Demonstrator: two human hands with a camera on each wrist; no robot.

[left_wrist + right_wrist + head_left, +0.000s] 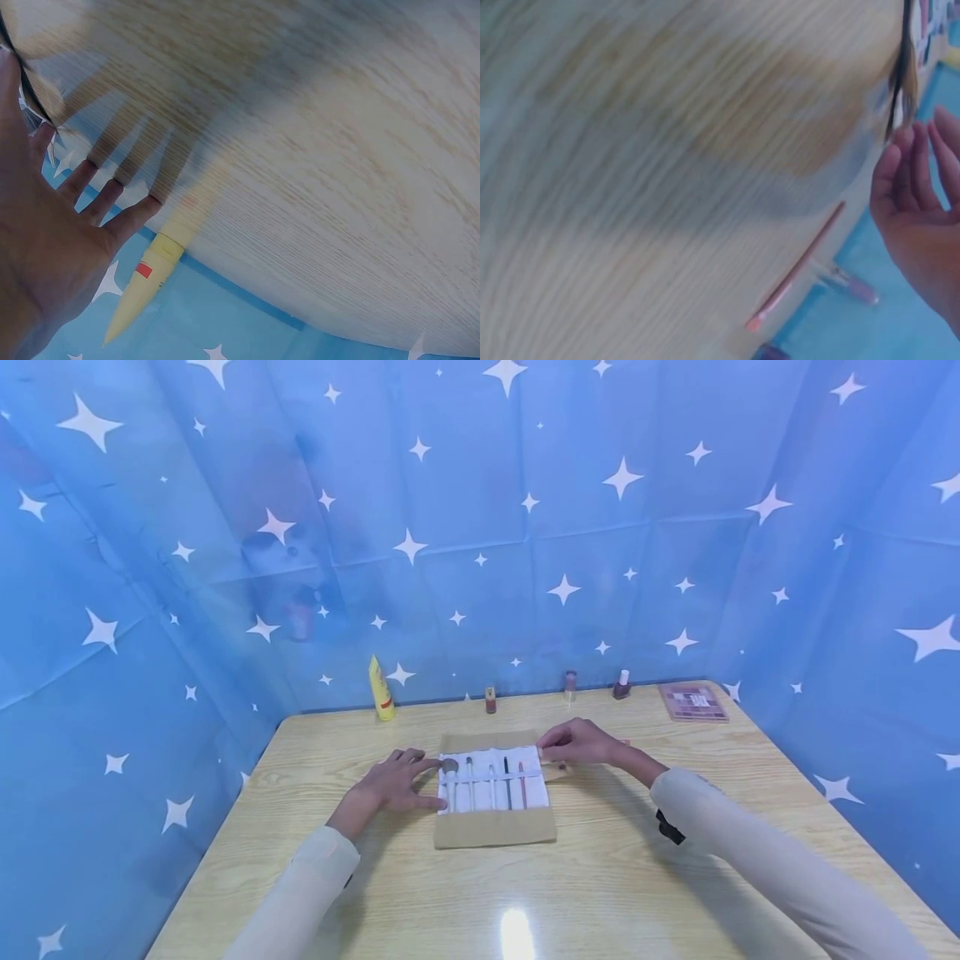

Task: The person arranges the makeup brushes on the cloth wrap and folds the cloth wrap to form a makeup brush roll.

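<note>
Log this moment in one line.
pouch: open, brushes inside | left hand: touches left edge | right hand: pinches right edge | tube: stands behind

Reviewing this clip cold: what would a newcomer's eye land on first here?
Most striking is the blue curtain with white stars, filling the head view behind the table. Next comes the opened tan brush roll mid-table, showing makeup brushes on white lining, with the left hand and right hand at its opposite sides. The bright yellow tube stands out at the table's back left.
</note>
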